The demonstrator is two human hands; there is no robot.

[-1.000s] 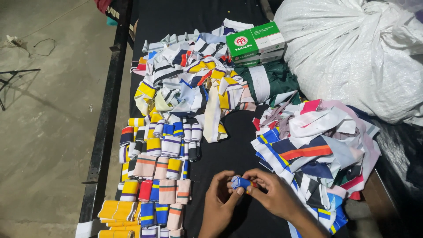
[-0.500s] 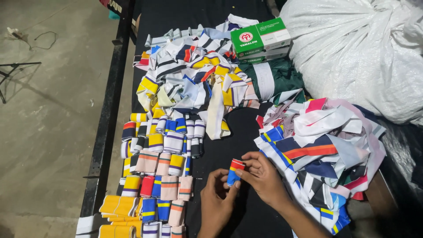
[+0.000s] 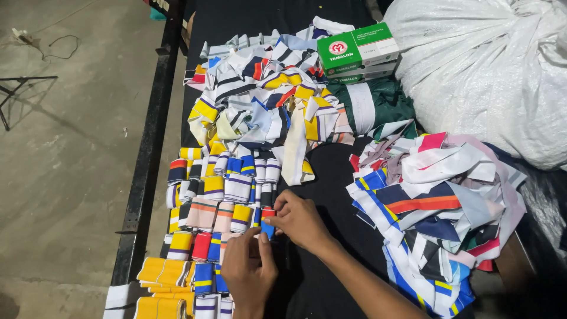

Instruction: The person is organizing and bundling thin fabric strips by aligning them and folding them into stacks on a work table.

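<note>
Folded strip (image 3: 267, 223) now lowered beside rolled stack (image 3: 224, 201)

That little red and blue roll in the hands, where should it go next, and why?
Probably set down at the right end of the nearest row of rolls. Both the left hand and right hand hold the red and blue roll right beside that row.

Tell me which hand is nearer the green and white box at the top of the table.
Right. The right hand lies below the green and white box, pinching a small red and blue roll. The left hand sits lower still, further from the box.
</note>
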